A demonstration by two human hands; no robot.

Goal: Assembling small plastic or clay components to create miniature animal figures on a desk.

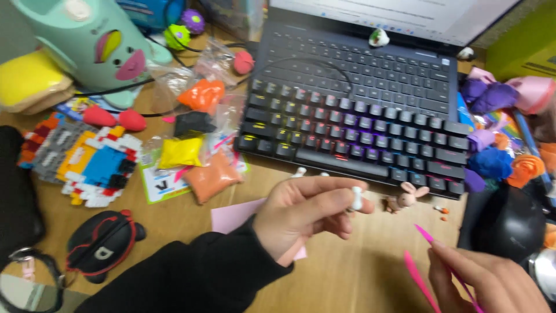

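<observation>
A small white clay piece (357, 198) is pinched between thumb and fingertips of the left hand (307, 211), held above the wooden bench (347, 272) just in front of the black keyboard (353, 139). A pink modelling tool (431, 264) is gripped by the right hand (492, 281), which is partly cut off. A tiny rabbit figure (405, 199), possibly clay, stands nearby.

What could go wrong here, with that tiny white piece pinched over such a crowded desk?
The small white clay piece sits only between the left hand fingertips; squeezed, it might deform, or drop among the clutter. The right hand holds a pointed pink tool that could poke the little clay rabbit beside the keyboard.
</observation>
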